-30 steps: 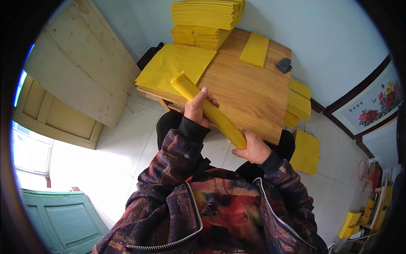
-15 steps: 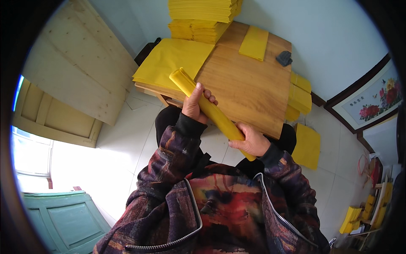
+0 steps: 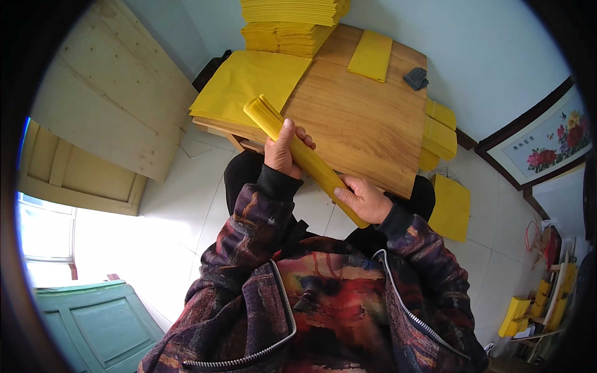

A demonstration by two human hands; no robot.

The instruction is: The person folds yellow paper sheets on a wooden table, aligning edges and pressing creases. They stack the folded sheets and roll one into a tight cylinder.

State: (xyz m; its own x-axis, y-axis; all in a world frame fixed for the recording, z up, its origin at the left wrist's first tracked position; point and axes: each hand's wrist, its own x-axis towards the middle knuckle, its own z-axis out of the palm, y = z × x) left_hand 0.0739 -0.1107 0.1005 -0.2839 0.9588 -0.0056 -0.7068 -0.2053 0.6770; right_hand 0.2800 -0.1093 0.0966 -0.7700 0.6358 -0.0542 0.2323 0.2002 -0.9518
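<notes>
A rolled-up bundle of yellow paper (image 3: 314, 166) slants across in front of me, just over the table's near edge. Its upper end points up and left and shows several layers. My left hand (image 3: 286, 148) wraps round the upper part, thumb lying along the top. Closer to the lower right end, my right hand (image 3: 364, 198) grips the roll with the thumb on top; its other fingers are partly hidden beneath. Behind the roll's upper end, flat yellow sheets (image 3: 249, 81) lie on the table's left side.
The wooden table (image 3: 354, 124) carries a tall stack of yellow paper (image 3: 289, 37), a folded yellow strip (image 3: 371, 56) and a dark grey cloth-like lump (image 3: 416, 78). More yellow bundles (image 3: 440, 137) stand beyond its right edge. A yellow sheet (image 3: 450, 207) lies lower right. Wooden boards (image 3: 112, 93) lean at left.
My right hand has slid slightly up and left along the roll. The roll stays in both hands. The view has shifted a little.
</notes>
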